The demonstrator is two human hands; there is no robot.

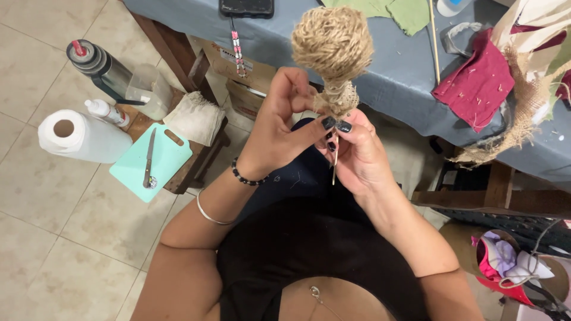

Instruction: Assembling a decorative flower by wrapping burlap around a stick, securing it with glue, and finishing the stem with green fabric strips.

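While hands pinch twine ball (333,44), table (392,77) behind

Your left hand (279,128) and right hand (357,154) pinch the neck of a twine ball (333,44) on a thin stick (335,163), held upright before a blue table (386,77). Red cloth (479,83) lies on it. Left, a stool carries a mint board (169,157) with a knife (148,157), beside a paper roll (83,137).

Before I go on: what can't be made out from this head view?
- Thin wooden stick: its upper part is hidden by the left hand and right hand.
- Round ball of jute twine: its underside join is covered by fingers.
- Dark flat phone-like device: cut off by the top edge.
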